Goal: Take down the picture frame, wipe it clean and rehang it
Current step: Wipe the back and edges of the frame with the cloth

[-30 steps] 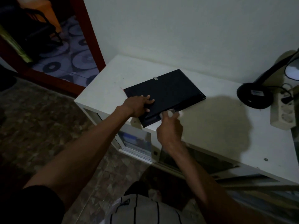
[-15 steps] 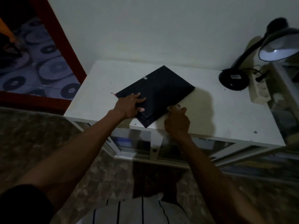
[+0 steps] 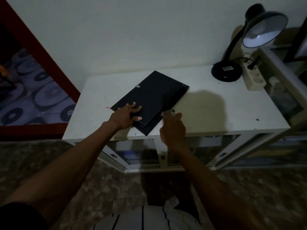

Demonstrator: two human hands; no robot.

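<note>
The picture frame [image 3: 150,100] is already down, lying back-up on the white table [image 3: 216,113], left hand [image 3: 125,116] pressing it flat-fingered while the right hand [image 3: 172,128] clutches a pale cloth [image 3: 167,113] along its edge; rehanging remains.

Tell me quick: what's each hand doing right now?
Left hand: open, fingers spread flat, pressing on the picture frame.
Right hand: closed round a small white cloth at the frame's edge.
</note>
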